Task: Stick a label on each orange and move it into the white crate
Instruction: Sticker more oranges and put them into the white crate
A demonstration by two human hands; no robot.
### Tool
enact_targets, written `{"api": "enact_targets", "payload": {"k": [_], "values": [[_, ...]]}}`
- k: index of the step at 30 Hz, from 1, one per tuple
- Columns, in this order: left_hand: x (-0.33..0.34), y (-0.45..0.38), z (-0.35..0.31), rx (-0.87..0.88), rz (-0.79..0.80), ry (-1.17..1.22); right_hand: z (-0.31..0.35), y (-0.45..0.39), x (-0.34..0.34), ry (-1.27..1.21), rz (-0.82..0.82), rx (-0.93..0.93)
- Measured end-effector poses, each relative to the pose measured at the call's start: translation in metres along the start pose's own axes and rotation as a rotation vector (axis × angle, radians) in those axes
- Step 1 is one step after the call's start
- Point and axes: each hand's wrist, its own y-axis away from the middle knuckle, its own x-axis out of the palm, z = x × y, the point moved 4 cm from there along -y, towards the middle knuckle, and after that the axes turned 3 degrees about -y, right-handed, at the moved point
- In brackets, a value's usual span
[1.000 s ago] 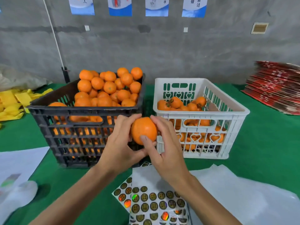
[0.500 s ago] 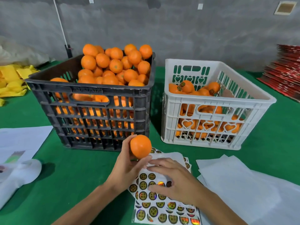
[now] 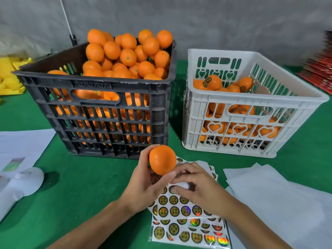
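Orange (image 3: 162, 159) was gripped in left hand (image 3: 143, 187), thumb and fingers curled round it, held up above the green table (image 3: 80, 186) just in front of the black crate (image 3: 100, 112) and over the top edge of the sticker sheets (image 3: 186, 223). No label visible on the side facing the camera. Right hand (image 3: 201, 187) was down on the top sheet w/ fingers curled, tips on the sheet's upper part near the round labels; couldn't tell if a label was pinched. Black crate, on the left, was heaped w/ unlabelled oranges (image 3: 128, 56). White crate (image 3: 251, 105), just beside it on the right, was partly filled w/ oranges (image 3: 213, 82), several showing round stickers. White paper sheets (image 3: 280, 194) lay right of the stickers, more paper (image 3: 21, 142) at far left, yellow items (image 3: 9, 76) behind that, red stack (image 3: 319, 72) at far right.
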Motion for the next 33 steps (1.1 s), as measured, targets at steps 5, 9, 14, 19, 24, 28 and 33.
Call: {"api": "enact_targets", "payload": {"k": [5, 9, 14, 19, 24, 28, 33], "values": [[0.0, -0.001, 0.001, -0.024, -0.012, -0.025, 0.006, 0.002, -0.001, 0.164, 0.078, -0.057], [-0.002, 0.0, 0.006, -0.063, -0.062, 0.019, 0.006, 0.002, 0.0, 0.231, 0.07, -0.1], [-0.003, 0.001, 0.005, -0.056, -0.071, 0.036, 0.005, 0.002, 0.003, 0.273, 0.061, -0.153], [0.0, 0.002, 0.004, -0.06, -0.004, 0.003, 0.001, 0.002, 0.004, 0.126, 0.015, -0.084], [0.002, 0.0, 0.01, -0.071, 0.037, -0.054, -0.005, -0.004, -0.008, -0.252, -0.327, 0.177], [0.007, -0.006, 0.014, -0.08, 0.073, -0.236, 0.012, -0.007, -0.019, -0.17, -0.717, 0.132], [0.009, -0.003, 0.007, -0.042, 0.083, -0.297, 0.023, -0.006, -0.003, -0.07, -0.556, 0.024]]}}
